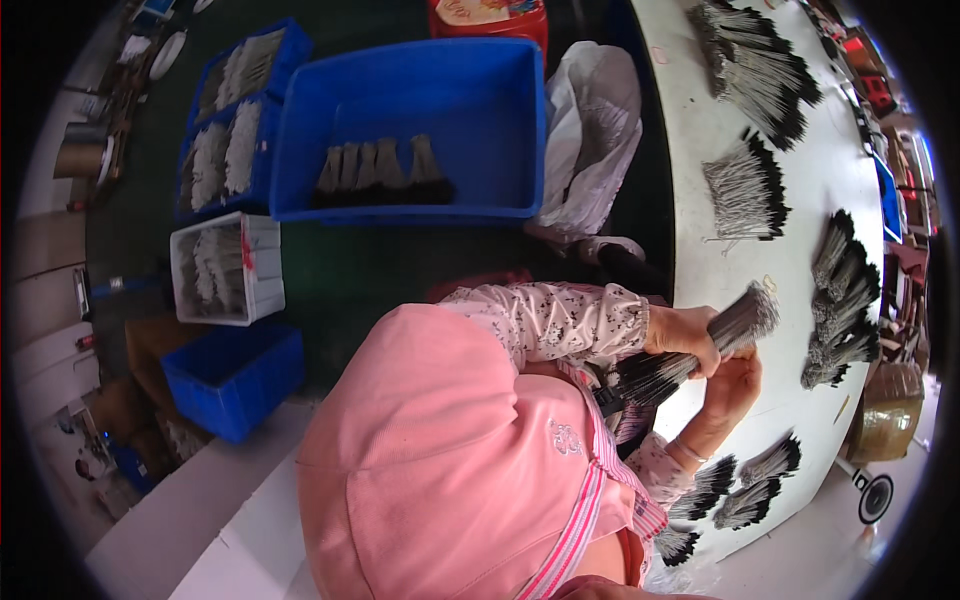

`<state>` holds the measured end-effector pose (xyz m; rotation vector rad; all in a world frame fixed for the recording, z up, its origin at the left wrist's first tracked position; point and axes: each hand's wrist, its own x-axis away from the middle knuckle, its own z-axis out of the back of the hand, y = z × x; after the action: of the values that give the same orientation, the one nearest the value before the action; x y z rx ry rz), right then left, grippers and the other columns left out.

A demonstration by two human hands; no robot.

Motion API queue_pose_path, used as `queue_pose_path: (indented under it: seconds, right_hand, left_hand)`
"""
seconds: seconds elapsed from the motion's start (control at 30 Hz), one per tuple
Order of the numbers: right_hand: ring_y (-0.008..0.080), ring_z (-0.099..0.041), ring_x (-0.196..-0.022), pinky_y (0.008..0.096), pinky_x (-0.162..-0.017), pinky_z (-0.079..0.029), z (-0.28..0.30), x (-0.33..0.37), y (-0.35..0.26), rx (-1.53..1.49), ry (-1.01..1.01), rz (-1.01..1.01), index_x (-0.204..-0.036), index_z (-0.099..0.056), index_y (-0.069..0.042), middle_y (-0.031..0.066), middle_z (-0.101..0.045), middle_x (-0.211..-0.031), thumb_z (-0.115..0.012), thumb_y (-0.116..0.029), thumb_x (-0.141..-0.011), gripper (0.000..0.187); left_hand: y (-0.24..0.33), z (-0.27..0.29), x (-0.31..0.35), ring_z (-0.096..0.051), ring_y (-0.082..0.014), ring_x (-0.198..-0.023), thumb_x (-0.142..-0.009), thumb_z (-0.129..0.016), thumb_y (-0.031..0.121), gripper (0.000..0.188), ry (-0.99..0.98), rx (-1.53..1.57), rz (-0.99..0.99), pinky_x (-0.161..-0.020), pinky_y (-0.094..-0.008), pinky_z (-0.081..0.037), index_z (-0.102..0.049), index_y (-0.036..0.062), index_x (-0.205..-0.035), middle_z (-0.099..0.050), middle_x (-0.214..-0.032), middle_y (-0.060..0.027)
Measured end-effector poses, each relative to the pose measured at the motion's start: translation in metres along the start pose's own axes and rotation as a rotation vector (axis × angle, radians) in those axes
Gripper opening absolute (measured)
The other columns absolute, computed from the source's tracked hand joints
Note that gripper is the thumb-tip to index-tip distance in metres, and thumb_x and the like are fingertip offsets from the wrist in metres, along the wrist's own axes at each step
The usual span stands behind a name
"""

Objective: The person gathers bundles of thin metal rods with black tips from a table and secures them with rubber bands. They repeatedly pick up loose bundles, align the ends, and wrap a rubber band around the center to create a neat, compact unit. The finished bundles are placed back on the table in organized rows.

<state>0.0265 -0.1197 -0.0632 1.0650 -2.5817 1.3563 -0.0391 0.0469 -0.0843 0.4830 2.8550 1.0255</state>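
A thick bundle of thin silvery wires with black ends (741,318) is held slantwise over the white table, its black ends toward my pink apron (430,450). My left hand (684,335), in a floral sleeve, is closed around its middle. My right hand (734,388) is against the underside of the bundle with its fingers curled; part of their grip is hidden. Beyond the hands, more black-ended bundles (842,300) lie on the tabletop. Several smaller ones (755,490) lie near my right forearm.
The white table (690,270) carries further wire piles (755,70) at its far end. A large blue bin (410,80) holds several bundles standing in a row. Blue crates (250,60), a white crate (265,270), another blue bin (235,385) and a pale plastic bag (595,130) stand around it.
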Motion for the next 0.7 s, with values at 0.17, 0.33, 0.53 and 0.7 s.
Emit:
queue_pose_path:
  seconds: [0.17,0.33,0.53,0.7]
  right_hand:
    - [0.0062,-0.028,-0.047,0.026,-0.054,-0.026,0.005,0.02,0.002,-0.305,-0.372,0.01,-0.077,-0.042,-0.009,-0.0044,-0.034,-0.055,-0.053,-0.019,-0.088,0.019]
    - [0.011,-0.04,-0.057,0.0492,-0.098,-0.035,-0.045,0.029,-0.028,-0.374,-0.648,0.372,-0.067,-0.051,-0.007,-0.0018,-0.047,-0.056,-0.052,-0.001,-0.081,0.015]
    - [0.0338,-0.052,-0.12,0.0443,-0.101,-0.043,-0.037,0.003,-0.014,1.084,0.242,1.227,-0.131,-0.044,0.008,0.0211,-0.053,-0.129,-0.056,-0.01,-0.089,0.047]
    - [0.0336,-0.054,-0.118,0.0412,-0.103,-0.039,-0.015,0.002,-0.015,0.505,0.007,0.799,-0.129,-0.045,0.01,0.0222,-0.055,-0.126,-0.067,-0.048,-0.08,0.079]
  left_hand:
    - [0.01,0.006,0.007,-0.055,-0.0166,-0.05,-0.057,-0.066,-0.002,0.024,-0.166,0.192,0.042,-0.046,-0.0295,-0.045,-0.051,0.0004,-0.076,-0.054,-0.059,-0.0088]
    - [0.031,-0.004,0.019,-0.056,-0.0192,-0.051,-0.06,-0.065,-0.002,0.036,-0.282,0.238,0.045,-0.05,-0.0309,-0.046,-0.048,0.0017,-0.092,-0.056,-0.062,-0.0093]
    - [0.017,-0.025,0.008,-0.057,-0.0178,-0.063,-0.064,-0.069,-0.001,0.061,-0.4,0.101,0.2,-0.058,-0.0316,-0.046,-0.041,0.0055,-0.118,-0.055,-0.072,-0.0092]
    - [0.036,-0.017,0.0,-0.054,-0.0185,-0.064,-0.068,-0.068,0.005,0.051,-0.276,0.09,0.194,-0.06,-0.0306,-0.045,-0.042,0.008,-0.112,-0.052,-0.07,-0.0067]
